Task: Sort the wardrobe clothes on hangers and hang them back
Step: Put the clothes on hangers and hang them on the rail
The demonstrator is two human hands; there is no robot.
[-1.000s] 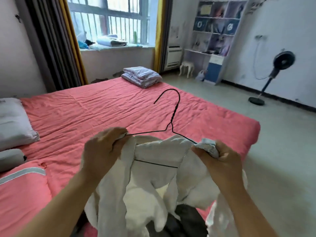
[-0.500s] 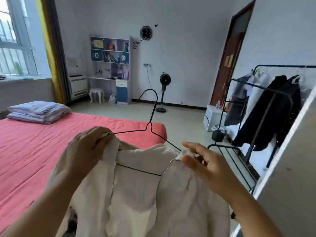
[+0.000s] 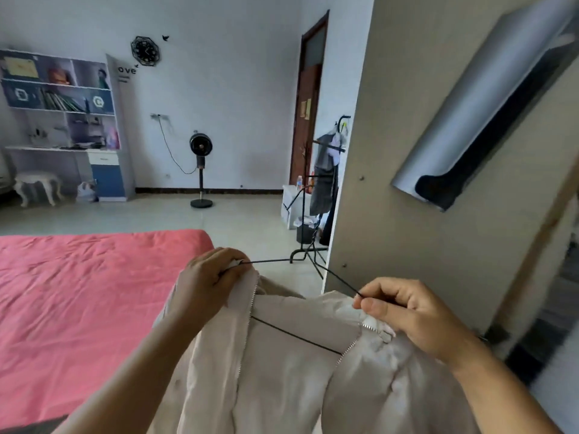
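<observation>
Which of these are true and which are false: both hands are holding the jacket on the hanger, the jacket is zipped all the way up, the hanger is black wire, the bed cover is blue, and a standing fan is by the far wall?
1. Both hands hold the jacket on the hanger. True: the left hand and right hand each pinch a shoulder of the jacket against the hanger.
2. The jacket is zipped all the way up. False: it hangs open, and the hanger's bottom bar shows between the zipper edges.
3. The hanger is black wire. True.
4. The bed cover is blue. False: the bed cover is pinkish red.
5. A standing fan is by the far wall. True: the fan stands on the floor there.
</observation>
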